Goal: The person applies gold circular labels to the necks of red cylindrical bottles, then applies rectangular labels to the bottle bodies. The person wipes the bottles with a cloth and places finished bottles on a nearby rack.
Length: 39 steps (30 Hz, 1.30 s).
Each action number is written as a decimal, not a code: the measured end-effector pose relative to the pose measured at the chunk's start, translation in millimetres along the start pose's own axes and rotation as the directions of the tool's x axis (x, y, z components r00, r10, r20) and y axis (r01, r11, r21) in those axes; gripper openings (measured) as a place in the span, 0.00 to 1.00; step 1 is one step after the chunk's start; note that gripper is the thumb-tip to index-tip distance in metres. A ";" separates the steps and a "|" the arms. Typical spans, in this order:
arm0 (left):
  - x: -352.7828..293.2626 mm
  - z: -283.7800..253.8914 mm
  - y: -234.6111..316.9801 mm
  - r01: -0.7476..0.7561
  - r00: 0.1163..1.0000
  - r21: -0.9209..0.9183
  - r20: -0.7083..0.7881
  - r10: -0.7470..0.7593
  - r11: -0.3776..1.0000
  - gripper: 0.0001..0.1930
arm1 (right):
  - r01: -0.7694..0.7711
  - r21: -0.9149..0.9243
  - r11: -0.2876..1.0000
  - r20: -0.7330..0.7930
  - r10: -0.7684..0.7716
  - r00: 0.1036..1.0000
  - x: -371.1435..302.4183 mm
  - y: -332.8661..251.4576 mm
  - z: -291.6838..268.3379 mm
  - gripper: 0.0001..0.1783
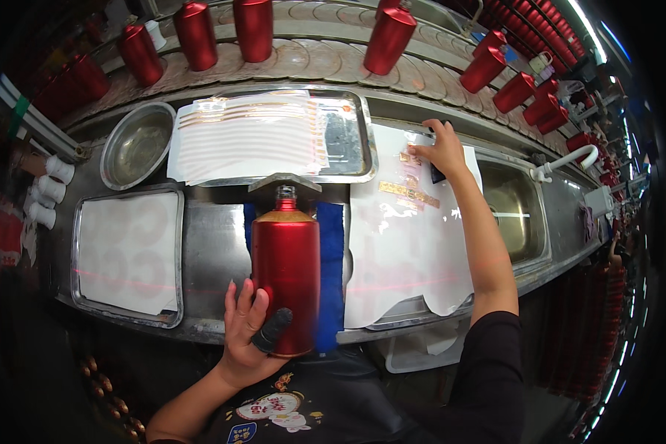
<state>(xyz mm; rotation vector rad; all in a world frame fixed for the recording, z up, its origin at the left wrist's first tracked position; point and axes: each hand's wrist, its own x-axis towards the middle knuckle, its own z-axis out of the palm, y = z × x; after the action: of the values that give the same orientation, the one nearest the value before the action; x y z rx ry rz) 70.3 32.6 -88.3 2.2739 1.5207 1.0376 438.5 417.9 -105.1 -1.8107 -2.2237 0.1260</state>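
Note:
A glossy red bottle (287, 266) with a gold shoulder and a bare metal neck stands out in the middle, its neck at a notched metal bracket (284, 181). My left hand (253, 329) grips its lower part, the black-covered thumb across the front and the fingers along the left side. To the right, my right hand (442, 152) reaches over a white decal sheet (392, 259), thumb and forefinger spread. Its thumb touches a small gold decal near the sheet's top; a longer gold decal strip (409, 194) lies below. The other fingers are partly hidden behind the hand.
A blue cloth (331, 266) lies beneath the bottle. Trays with a striped sheet stack (248, 140) and white sheets (129, 244) flank a metal bowl (137, 144). A sink (514, 214) with a white faucet (570, 160) is at right. Red bottles (388, 41) line the conveyor (311, 63) behind.

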 end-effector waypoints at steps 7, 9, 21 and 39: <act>-5.8 3.7 0.2 0.102 0.993 -0.196 -0.038 -0.111 0.975 0.30 | -0.253 0.550 0.796 0.328 0.073 0.942 55.5 13.4 22.8 0.13; -5.0 2.5 0.3 0.106 0.992 -0.207 -0.042 -0.117 0.973 0.29 | -0.177 0.601 0.779 0.197 0.070 0.978 45.2 7.4 24.2 0.09; 5.4 -9.8 -0.2 0.069 0.998 -0.102 0.018 -0.067 0.992 0.60 | 0.293 0.415 0.861 -0.334 -0.155 0.930 -96.1 -124.5 -87.0 0.04; 48.9 -58.6 46.2 0.442 0.890 -0.637 0.225 -0.396 0.632 0.24 | 0.071 0.867 0.493 0.113 -0.334 0.936 -194.7 -240.8 -177.9 0.07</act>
<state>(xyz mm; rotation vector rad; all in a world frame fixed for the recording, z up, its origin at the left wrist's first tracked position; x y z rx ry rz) 75.8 43.4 0.1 1.3447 1.2597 1.1133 292.3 158.8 92.5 -0.9712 -1.9057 1.2612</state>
